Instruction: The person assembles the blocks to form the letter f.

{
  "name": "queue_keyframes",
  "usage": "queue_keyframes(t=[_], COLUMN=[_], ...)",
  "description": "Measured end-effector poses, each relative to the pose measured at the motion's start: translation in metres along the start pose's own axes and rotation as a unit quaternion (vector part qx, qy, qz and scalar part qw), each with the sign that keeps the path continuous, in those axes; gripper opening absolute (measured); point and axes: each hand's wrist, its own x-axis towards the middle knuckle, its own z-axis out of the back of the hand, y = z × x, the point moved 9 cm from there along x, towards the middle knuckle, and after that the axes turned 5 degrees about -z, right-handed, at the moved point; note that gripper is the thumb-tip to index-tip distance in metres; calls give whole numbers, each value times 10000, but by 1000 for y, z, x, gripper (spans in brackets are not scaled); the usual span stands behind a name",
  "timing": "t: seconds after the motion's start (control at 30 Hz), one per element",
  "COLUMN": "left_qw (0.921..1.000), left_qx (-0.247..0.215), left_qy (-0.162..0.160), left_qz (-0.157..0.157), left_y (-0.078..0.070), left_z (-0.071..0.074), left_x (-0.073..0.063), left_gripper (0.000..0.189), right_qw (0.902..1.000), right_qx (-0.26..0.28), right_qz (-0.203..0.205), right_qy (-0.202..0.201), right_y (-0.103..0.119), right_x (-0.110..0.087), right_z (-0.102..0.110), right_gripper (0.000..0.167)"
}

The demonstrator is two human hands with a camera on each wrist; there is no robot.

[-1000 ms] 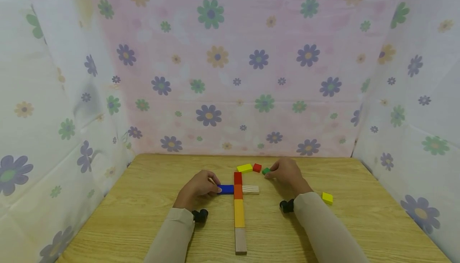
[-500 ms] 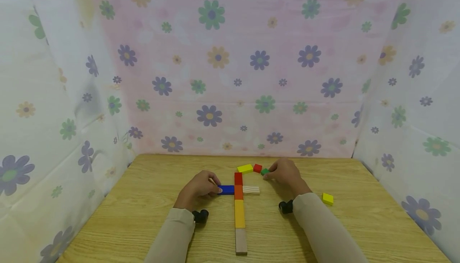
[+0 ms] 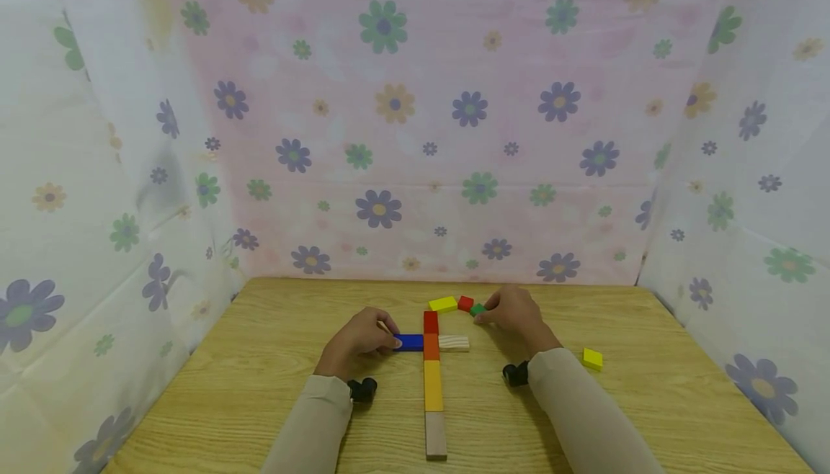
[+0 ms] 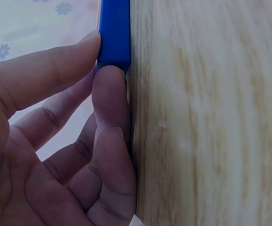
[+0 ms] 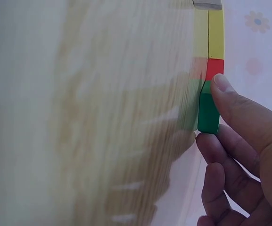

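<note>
My left hand [image 3: 359,333] pinches the outer end of a blue block [image 3: 410,343], thumb on one face and a fingertip against its end in the left wrist view. That block's other end meets an orange block [image 3: 431,346] in a column of blocks. With thumb and fingers my right hand [image 3: 515,312] pinches a small green block [image 5: 209,110], flat on the table beside a red block [image 3: 465,303]. A yellow block [image 3: 443,305] lies left of the red one, so the three form a short curve behind the column's dark red top block [image 3: 431,321].
Below the orange block, the column continues with an amber block [image 3: 433,385] and a grey-brown block [image 3: 436,435]. A pale wooden block [image 3: 453,343] extends right from it. Another yellow block [image 3: 592,359] lies right of my right forearm. Flowered cloth [image 3: 415,135] encloses the wooden table [image 3: 272,416].
My right hand has slid the green block slightly left, closing most of the gap to the red block. My left hand keeps its hold on the blue block.
</note>
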Motion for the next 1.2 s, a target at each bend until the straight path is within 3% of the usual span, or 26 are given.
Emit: queue_keyframes(t=[1.2], left_qw=[9999], left_qx=[43], left_qy=[-1], left_qz=[-132], left_y=[-4], left_z=[0], left_x=[-3], left_gripper=[13], right_qw=[10000], right_qx=[-13], right_qz=[-17], right_qy=[-69], right_y=[1], right_x=[-6], right_z=[1], right_gripper=[43])
